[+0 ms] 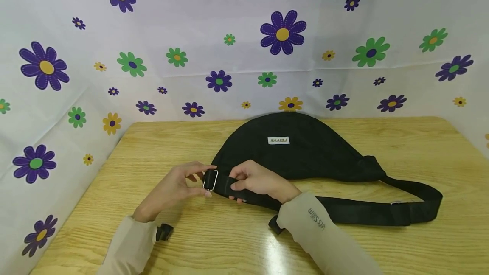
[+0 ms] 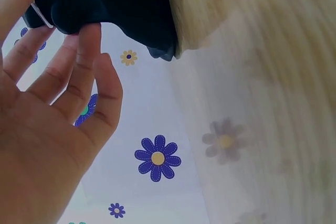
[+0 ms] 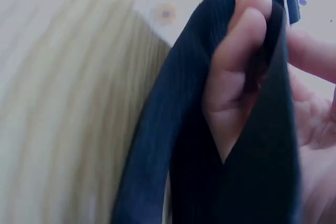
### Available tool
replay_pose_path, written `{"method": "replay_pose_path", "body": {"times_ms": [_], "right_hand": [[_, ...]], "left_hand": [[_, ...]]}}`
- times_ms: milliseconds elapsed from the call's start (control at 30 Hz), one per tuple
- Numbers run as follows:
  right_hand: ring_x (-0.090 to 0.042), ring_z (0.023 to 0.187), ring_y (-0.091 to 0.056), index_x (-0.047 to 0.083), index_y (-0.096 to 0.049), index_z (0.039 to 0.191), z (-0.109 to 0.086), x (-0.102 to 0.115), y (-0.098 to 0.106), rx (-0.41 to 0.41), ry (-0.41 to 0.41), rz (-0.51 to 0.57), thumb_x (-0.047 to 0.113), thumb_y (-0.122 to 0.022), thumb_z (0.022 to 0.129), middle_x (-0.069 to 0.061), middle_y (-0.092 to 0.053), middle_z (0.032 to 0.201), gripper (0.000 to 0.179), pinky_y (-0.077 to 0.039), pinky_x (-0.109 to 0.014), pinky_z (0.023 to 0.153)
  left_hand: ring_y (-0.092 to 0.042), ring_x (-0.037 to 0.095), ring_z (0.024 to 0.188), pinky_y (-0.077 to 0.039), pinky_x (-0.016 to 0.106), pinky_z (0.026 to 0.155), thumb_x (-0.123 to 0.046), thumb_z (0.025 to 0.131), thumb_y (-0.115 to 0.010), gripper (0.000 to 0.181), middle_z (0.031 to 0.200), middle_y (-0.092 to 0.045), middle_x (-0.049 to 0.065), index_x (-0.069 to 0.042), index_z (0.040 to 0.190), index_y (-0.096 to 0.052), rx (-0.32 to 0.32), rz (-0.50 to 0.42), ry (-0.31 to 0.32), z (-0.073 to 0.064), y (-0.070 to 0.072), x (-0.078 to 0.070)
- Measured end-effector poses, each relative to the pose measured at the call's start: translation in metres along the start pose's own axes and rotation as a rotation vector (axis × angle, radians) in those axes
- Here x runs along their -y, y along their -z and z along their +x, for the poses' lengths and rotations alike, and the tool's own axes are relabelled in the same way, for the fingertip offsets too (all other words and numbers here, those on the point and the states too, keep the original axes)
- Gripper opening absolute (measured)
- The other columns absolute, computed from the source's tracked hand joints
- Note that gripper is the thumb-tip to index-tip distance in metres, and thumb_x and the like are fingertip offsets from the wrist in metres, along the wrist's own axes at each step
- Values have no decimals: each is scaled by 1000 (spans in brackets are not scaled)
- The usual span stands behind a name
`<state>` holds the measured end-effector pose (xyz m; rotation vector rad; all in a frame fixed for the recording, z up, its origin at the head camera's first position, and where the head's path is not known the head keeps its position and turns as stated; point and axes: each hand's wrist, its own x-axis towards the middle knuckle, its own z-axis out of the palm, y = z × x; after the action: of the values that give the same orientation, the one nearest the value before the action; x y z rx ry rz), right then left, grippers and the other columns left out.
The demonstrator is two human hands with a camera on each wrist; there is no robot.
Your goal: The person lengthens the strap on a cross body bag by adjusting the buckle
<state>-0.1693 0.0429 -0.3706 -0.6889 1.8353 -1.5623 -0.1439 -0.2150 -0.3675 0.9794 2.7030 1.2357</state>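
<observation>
Pinching away at the hardware, both hands are busy at one end of the black webbing strap (image 1: 223,186)! The left hand (image 1: 173,188) has the metal slider (image 1: 216,180) between thumb and forefinger, one at its upper edge, the other at its lower. Just beside it, the right hand (image 1: 259,179) grips the webbing with bent fingers, and the right wrist view shows them tucked between two layers of it. The black crescent-shaped waist bag (image 1: 302,156) lies flat on the wooden table (image 1: 214,237), just beyond the hands, its white FEIYVE label (image 1: 279,140) upside down from this side.

So where do we stand? Webbing already runs through the slider, so by my reading the threading here is done. Setting the strap's length looks like the business in hand, and with a gap between those layers it seems unfinished; how much remains, I cannot tell. And the fastening? Not made, it appears: one black buckle piece (image 1: 165,232) lies by the left sleeve (image 1: 130,245), a second buckle piece (image 1: 276,225) peeks out beside the right sleeve (image 1: 324,228), well apart.
</observation>
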Motion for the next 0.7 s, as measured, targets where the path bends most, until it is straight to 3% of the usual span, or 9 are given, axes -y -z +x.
{"method": "replay_pose_path", "body": {"times_ms": [333,533,700], "right_hand": [[-16,67,-67,-11,-65,98,5,5,-18,-84,44,40,-8,-57,97,-13,-72,85,8,-57,-33,74],[-17,70,-67,-11,-65,107,2,5,-5,34,11,7,-4,-57,100,-11,-72,87,13,-56,-33,79],[-13,71,-62,-5,-67,101,-8,9,13,115,-6,-130,-6,-60,97,-3,-68,79,8,-49,-25,74]], "left_hand": [[-62,15,94,-54,37,78,-6,78,-88,44,111,-71,1,-6,119,-73,24,-66,-51,4,-6,-6],[-61,15,93,-53,37,78,-6,78,-88,48,112,-70,0,-5,123,-71,28,-53,-28,4,-6,-9],[-61,14,91,-53,39,77,-6,77,-88,52,114,-71,1,-5,125,-71,10,-25,-2,2,-3,-7]]}}
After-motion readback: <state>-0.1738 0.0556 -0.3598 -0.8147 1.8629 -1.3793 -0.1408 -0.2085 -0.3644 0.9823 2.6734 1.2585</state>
